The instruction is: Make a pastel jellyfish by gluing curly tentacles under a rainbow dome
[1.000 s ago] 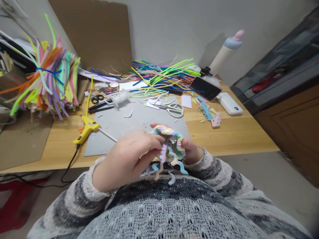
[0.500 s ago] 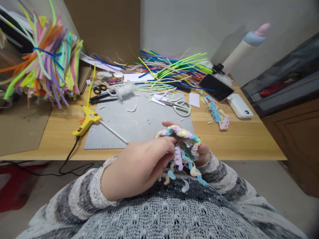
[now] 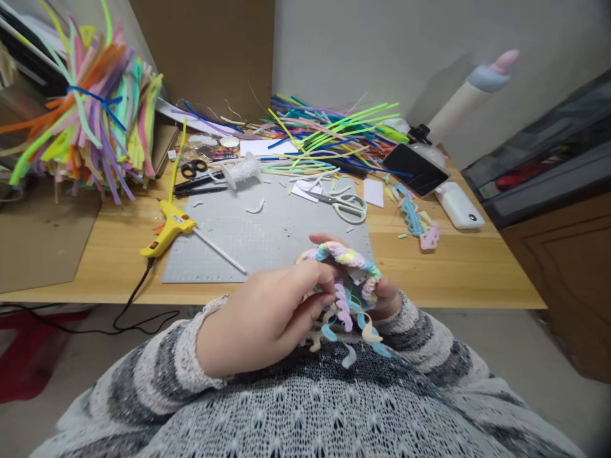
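Note:
Close to my body, in front of the table edge, is a pastel pipe-cleaner craft (image 3: 351, 256), a twisted band with curly strands in lilac, blue and cream hanging below it. My right hand (image 3: 386, 296) grips the band from its right side, mostly hidden behind it, with a fingertip showing over the top. On the near side my left hand (image 3: 272, 315) has thumb and index finger pinched together at the craft, by the top of the lilac spiral strand (image 3: 342, 308). The exact bit between those fingertips is hidden.
A yellow glue gun (image 3: 169, 229) lies left on the grey cutting mat (image 3: 272, 242). White-handled scissors (image 3: 348, 207) and a spool (image 3: 241, 170) are farther back. Loose pipe cleaners (image 3: 329, 130) pile behind; a tied bundle (image 3: 95, 121) stands left. A phone (image 3: 415, 166) leans right.
The craft has tilted slightly in my hands and its hanging strands have swung a little left. My left thumb and index finger have shifted slightly. The view has moved slightly.

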The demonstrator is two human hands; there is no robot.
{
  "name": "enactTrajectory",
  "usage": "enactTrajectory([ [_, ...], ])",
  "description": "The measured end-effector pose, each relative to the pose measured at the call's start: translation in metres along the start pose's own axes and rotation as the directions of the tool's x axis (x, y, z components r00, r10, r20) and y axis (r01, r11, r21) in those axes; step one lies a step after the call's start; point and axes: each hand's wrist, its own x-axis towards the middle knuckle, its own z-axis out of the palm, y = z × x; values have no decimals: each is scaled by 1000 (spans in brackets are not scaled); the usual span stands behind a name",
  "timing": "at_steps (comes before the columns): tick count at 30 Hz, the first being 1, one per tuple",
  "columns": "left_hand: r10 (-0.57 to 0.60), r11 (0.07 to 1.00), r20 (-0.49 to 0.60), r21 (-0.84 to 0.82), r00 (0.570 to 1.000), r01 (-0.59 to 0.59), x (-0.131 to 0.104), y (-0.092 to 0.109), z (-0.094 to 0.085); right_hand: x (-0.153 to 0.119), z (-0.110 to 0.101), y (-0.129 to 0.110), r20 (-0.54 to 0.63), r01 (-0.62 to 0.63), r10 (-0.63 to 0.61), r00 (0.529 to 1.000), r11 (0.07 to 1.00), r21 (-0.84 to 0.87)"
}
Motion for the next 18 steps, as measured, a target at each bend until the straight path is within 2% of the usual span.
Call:
enactTrajectory([
  [5, -54, 998, -65, -41, 996, 51, -2, 1, -2, 1, -3, 3, -28, -19, 17, 999, 999, -44],
  [10, -159, 978, -39, -143, 986, 152, -2, 1, -5, 0, -7, 4, -10, -20, 19, 1000, 992, -124],
  [18, -292, 905, -13, -326, 956, 272, -1, -1, -1, -1, -6, 6, -83, 33, -48, 995, 984, -175],
])
